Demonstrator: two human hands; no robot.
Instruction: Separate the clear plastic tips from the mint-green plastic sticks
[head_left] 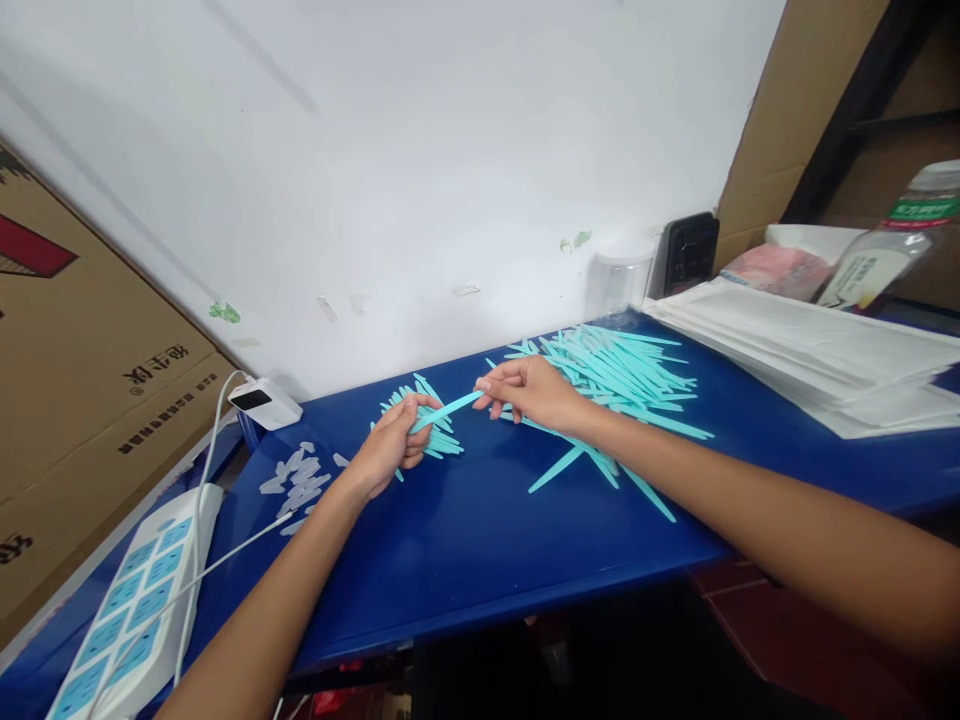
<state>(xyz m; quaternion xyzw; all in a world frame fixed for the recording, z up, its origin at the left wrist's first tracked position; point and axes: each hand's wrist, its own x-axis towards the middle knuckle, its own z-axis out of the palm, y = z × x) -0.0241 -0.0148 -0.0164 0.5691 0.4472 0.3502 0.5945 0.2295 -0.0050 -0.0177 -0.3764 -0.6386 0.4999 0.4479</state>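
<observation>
A thin turquoise plastic strip is stretched between my two hands above the blue table. My left hand is closed round its left end, in front of a small pile of turquoise strips. At the strip's right end, the thumb and fingers of my right hand pinch it. Just beyond that hand lies a larger heap of turquoise strips, long and tapered, with several spread toward the table's front. What the strips are for cannot be seen.
Small translucent pieces lie left on the blue table, near a white power strip and a white device with cables. A clear jar, white envelopes and a bottle stand or lie at the right. Cardboard borders the left.
</observation>
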